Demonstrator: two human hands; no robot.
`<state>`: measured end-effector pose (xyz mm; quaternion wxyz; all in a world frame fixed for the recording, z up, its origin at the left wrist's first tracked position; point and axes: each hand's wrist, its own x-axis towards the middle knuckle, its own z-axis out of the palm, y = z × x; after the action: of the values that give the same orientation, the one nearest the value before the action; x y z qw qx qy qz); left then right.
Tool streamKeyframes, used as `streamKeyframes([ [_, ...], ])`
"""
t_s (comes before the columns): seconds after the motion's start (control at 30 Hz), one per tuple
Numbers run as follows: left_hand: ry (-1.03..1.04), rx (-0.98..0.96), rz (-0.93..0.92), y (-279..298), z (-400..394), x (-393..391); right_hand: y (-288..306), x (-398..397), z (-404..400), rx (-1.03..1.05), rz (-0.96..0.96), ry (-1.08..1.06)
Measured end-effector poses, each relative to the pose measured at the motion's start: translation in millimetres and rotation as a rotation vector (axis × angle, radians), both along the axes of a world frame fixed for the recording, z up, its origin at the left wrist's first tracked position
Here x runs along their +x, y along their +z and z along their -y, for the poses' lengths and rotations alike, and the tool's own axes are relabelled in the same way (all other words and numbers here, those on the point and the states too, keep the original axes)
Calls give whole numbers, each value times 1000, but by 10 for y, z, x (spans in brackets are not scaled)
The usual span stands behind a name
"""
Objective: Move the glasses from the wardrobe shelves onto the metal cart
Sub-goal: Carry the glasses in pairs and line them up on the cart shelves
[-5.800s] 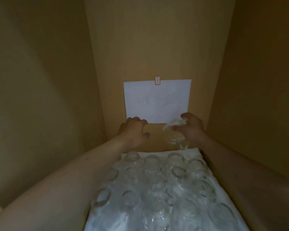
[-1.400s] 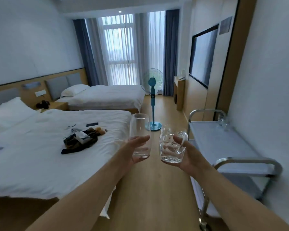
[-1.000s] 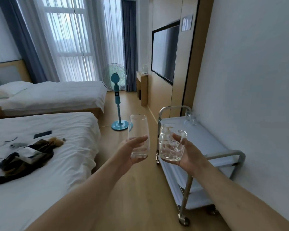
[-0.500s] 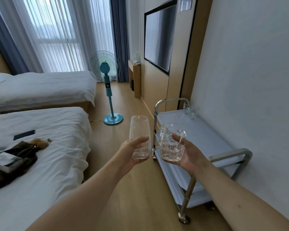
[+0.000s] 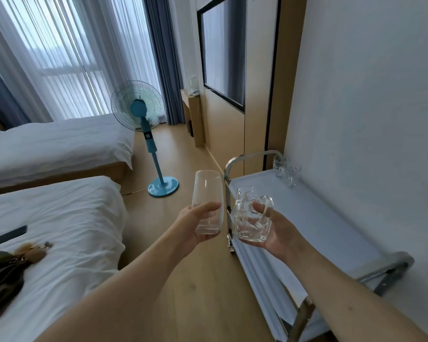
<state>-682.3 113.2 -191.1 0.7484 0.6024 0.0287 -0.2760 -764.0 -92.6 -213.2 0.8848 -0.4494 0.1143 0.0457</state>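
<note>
Gripping a tall smooth tumbler (image 5: 207,201) upright, L hand (image 5: 192,224) sat beside R hand (image 5: 278,230), which held a dimpled glass mug (image 5: 251,215) over the metal cart (image 5: 314,225) top's near-left edge; two glasses (image 5: 286,170) stood at its far-right corner.

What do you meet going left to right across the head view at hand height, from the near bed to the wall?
Near bed → left hand holding the tall glass → right hand holding the mug → metal cart → wall.
</note>
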Motion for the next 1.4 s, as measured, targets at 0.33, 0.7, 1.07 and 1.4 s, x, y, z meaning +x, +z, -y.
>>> streamKeyframes([
  [0.33,-142,51,-58,-257,563,752,-225,593,459,128,-67,-16],
  [0.7,-383,27,-115,-487,1090,2001,-355,1380,687,71,-194,-356],
  [1.07,-570,59,-236,-572,1485,3135,-598,2169,693,25,-284,-676],
  [1.4,-719,111,-353,-917,1793,3620,-1094,2376,745,139,-405,-809],
])
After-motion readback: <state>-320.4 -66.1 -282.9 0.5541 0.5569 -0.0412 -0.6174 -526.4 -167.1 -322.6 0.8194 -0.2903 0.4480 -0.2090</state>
